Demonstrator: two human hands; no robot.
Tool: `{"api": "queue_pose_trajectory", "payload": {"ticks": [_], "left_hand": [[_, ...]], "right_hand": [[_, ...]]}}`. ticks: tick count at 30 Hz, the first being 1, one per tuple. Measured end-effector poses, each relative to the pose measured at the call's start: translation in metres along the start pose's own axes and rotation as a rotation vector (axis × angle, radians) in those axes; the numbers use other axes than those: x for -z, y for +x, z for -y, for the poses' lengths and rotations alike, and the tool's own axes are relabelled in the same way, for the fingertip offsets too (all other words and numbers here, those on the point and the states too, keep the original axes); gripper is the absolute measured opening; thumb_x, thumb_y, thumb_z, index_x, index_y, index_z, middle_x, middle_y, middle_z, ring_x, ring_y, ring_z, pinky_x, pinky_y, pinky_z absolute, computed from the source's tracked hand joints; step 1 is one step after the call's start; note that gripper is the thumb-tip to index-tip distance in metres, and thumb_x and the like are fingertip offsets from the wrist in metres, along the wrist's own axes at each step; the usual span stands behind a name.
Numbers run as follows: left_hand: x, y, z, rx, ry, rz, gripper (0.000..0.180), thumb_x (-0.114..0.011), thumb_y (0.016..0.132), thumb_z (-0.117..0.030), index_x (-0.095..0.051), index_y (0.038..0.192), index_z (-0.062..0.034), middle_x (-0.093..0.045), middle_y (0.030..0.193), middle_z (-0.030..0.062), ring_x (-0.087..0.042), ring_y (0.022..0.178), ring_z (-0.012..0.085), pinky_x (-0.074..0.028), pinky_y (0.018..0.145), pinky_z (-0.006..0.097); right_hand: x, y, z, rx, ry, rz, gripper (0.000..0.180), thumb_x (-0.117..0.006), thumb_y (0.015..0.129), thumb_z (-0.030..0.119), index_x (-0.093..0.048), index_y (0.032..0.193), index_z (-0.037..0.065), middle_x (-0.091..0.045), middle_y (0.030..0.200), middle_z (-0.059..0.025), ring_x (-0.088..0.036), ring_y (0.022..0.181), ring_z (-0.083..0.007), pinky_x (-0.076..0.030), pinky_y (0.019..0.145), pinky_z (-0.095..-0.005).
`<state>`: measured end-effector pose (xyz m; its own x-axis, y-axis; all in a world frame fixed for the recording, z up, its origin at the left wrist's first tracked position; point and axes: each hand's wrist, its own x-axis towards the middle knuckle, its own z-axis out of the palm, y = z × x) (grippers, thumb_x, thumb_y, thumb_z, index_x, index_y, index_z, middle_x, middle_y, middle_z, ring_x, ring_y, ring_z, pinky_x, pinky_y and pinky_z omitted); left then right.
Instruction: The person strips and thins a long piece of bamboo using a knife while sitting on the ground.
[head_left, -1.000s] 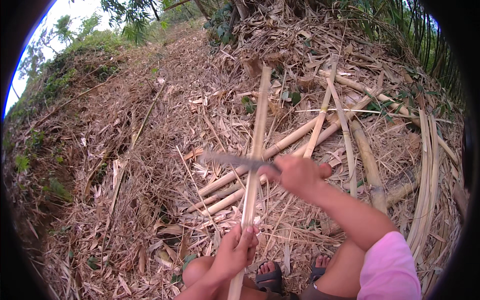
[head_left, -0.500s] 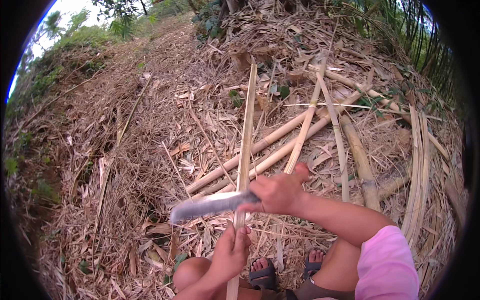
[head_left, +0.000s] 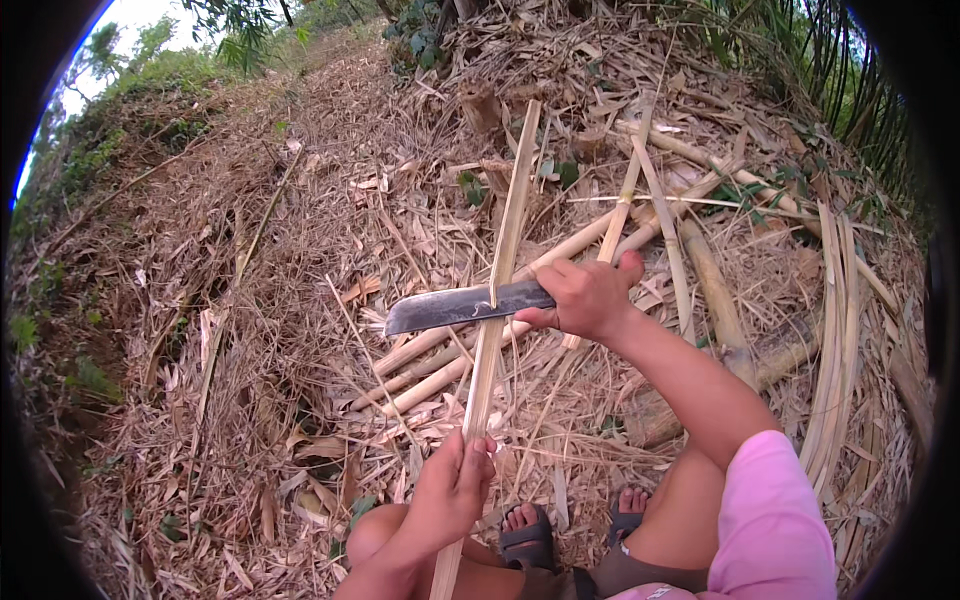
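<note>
A long, pale bamboo strip (head_left: 485, 375) runs up from between my knees, its far end leaning slightly right. My left hand (head_left: 452, 487) is closed round its lower part. In my right hand (head_left: 592, 297) is a machete (head_left: 440, 309) with a broad dark blade, its handle hidden by my fingers. The blade lies across the strip about midway up, touching it, with its tip pointing left. A small curled shaving (head_left: 483, 308) shows where blade and strip meet.
Several cut bamboo poles (head_left: 570, 245) lie crossed ahead, with a thicker pole (head_left: 718, 290) to the right. Long split strips (head_left: 832, 340) rest at the far right. Dry leaves and chips cover the sloping ground (head_left: 250, 300). A stump (head_left: 482, 108) stands farther up.
My right hand and the machete have moved away from me, up along the strip. The strip's far end has tilted to the right. My left hand keeps its hold, shifted slightly.
</note>
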<state>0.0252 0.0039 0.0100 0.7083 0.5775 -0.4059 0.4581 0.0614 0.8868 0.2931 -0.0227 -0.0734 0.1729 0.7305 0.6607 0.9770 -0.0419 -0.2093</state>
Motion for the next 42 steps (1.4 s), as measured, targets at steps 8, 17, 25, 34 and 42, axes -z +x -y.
{"api": "queue_pose_trajectory", "payload": {"ticks": [8, 17, 25, 34, 42], "left_hand": [[-0.006, -0.006, 0.015, -0.171, 0.161, -0.046, 0.02, -0.038, 0.106, -0.023, -0.048, 0.102, -0.0064, -0.044, 0.062, -0.004, -0.037, 0.042, 0.0036, -0.029, 0.038, 0.02], [-0.007, -0.002, 0.011, -0.005, 0.087, -0.063, 0.019, -0.043, 0.104, -0.02, -0.052, 0.098, -0.0037, -0.05, 0.064, -0.0009, -0.044, 0.053, 0.0059, -0.036, 0.047, 0.024], [-0.002, -0.007, 0.031, 0.019, 0.021, -0.034, 0.017, -0.042, 0.104, -0.017, -0.052, 0.099, -0.0035, -0.048, 0.064, -0.0034, -0.043, 0.053, 0.0042, -0.035, 0.048, 0.023], [-0.006, -0.073, 0.057, -0.083, 0.302, -0.15, 0.024, -0.042, 0.105, -0.026, -0.055, 0.096, -0.0082, -0.047, 0.063, -0.0032, -0.041, 0.047, 0.0068, -0.034, 0.043, 0.022], [-0.003, -0.117, 0.042, 0.054, 0.043, -0.029, 0.025, -0.041, 0.105, -0.029, -0.052, 0.093, -0.0113, -0.043, 0.062, -0.0057, -0.036, 0.046, 0.0041, -0.027, 0.041, 0.019]], "right_hand": [[-0.025, 0.009, -0.019, 0.074, -0.158, 0.012, 0.061, -0.05, 0.088, 0.067, -0.057, 0.071, 0.009, -0.059, 0.061, -0.008, -0.061, 0.046, -0.0215, -0.05, 0.04, -0.0351], [0.026, 0.004, 0.017, 0.156, -0.114, 0.116, 0.069, -0.036, 0.091, 0.072, -0.061, 0.082, 0.008, -0.064, 0.074, -0.0113, -0.068, 0.063, -0.0279, -0.055, 0.053, -0.0427], [0.006, -0.001, -0.02, -0.196, 0.028, 0.162, 0.068, -0.035, 0.091, 0.072, -0.062, 0.076, 0.012, -0.064, 0.071, -0.0089, -0.067, 0.059, -0.0247, -0.054, 0.05, -0.0428], [-0.01, 0.002, -0.038, -0.401, 0.029, 0.277, 0.068, -0.032, 0.093, 0.071, -0.059, 0.075, 0.011, -0.06, 0.066, -0.0059, -0.063, 0.052, -0.0239, -0.054, 0.048, -0.0401], [-0.021, -0.01, -0.1, -0.526, 0.008, 0.317, 0.075, -0.028, 0.092, 0.073, -0.062, 0.087, 0.007, -0.064, 0.075, -0.0114, -0.069, 0.071, -0.0274, -0.057, 0.061, -0.0433]]}}
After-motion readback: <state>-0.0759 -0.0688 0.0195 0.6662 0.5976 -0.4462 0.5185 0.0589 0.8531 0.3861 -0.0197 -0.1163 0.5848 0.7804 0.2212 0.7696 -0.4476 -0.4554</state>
